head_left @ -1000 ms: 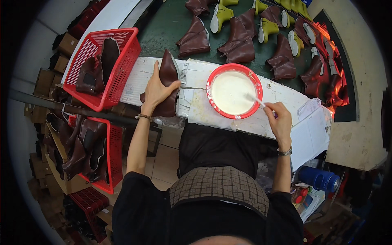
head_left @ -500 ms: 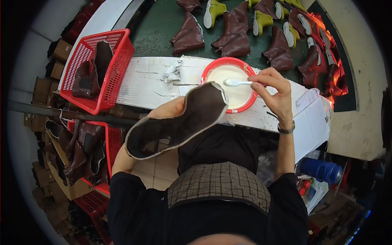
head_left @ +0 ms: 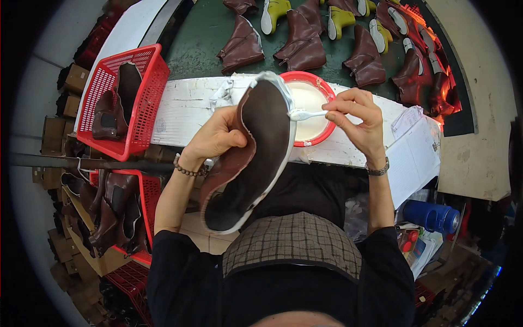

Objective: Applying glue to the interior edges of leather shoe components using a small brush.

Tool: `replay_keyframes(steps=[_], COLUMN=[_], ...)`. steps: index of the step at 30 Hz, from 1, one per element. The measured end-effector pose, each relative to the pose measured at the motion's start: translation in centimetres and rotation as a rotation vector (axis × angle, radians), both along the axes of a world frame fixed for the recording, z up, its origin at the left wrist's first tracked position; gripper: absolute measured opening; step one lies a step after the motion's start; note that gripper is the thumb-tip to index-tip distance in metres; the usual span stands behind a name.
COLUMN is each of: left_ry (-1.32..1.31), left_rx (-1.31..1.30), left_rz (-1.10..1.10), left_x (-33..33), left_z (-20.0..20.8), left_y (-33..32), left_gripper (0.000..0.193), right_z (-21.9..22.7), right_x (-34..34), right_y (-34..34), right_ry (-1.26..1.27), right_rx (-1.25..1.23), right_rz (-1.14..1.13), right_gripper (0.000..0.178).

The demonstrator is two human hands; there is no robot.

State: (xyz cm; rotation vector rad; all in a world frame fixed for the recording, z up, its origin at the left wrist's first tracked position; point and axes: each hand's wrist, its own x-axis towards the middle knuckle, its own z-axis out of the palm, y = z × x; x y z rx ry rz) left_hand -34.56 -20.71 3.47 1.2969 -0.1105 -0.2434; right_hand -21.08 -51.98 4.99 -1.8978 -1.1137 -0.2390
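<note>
My left hand [head_left: 218, 133] is closed on a brown leather boot upper [head_left: 267, 125], thumb over its edge. The upper is tilted, its hollow inside facing me and its rounded end up beside the basin. White paste coats the rim around that end. Between the fingers of my right hand [head_left: 359, 117] is a small white brush [head_left: 313, 115], which looks like a toothbrush. Its head meets the right edge of the upper. Behind it sits a red basin [head_left: 330, 90] of creamy white liquid [head_left: 313, 126], partly covered by the upper.
A crumpled white rag [head_left: 222, 94] lies on the white worktop [head_left: 182, 103]. Red baskets [head_left: 129, 147] with brown uppers stand left. Beyond, brown boots [head_left: 299, 41] and yellow-green shoe forms [head_left: 340, 22] rest on a green surface. A blue bottle [head_left: 430, 216] is at right.
The upper has swung more upright, its rounded end now higher and nearer the basin's left rim. The brush has moved left from over the liquid to the upper's edge.
</note>
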Motion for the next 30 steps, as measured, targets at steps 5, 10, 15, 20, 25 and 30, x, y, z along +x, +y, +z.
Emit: replay_keyframes(steps=[5,10,15,20,25,30], left_ry=[-0.159,-0.347,-0.380,-0.368,-0.553,-0.457], left_rx=[0.108,0.302,0.298,0.178,0.888,0.863], left_rz=[0.194,0.531,0.712,0.453,0.556,0.635], left_x=[2.1,4.5,7.5,4.8,0.8,-0.9], left_z=[2.0,2.8,4.2,3.5,0.8,-0.7], left_y=[-0.3,-1.3,-2.5,-2.3,-5.4,-4.2], left_gripper=[0.064,0.058,0.057,0.117,0.142,0.132], right_z=[-1.0,-2.2,1.0,2.8,3.1,3.4], right_x=[-0.7,-2.0,-6.6,-6.2,-6.1,-4.1], right_y=[0.6,2.1,6.6,7.2,6.7,4.6], right_ry=[0.004,0.333,0.300,0.120,0.121,0.275], right_rx=[0.056,0.255,0.255,0.171,0.206,0.174], right_rz=[-0.034,-0.115,0.055,0.022,0.096,-0.080], right_gripper=[0.017,0.032,0.039,0.018,0.021,0.017])
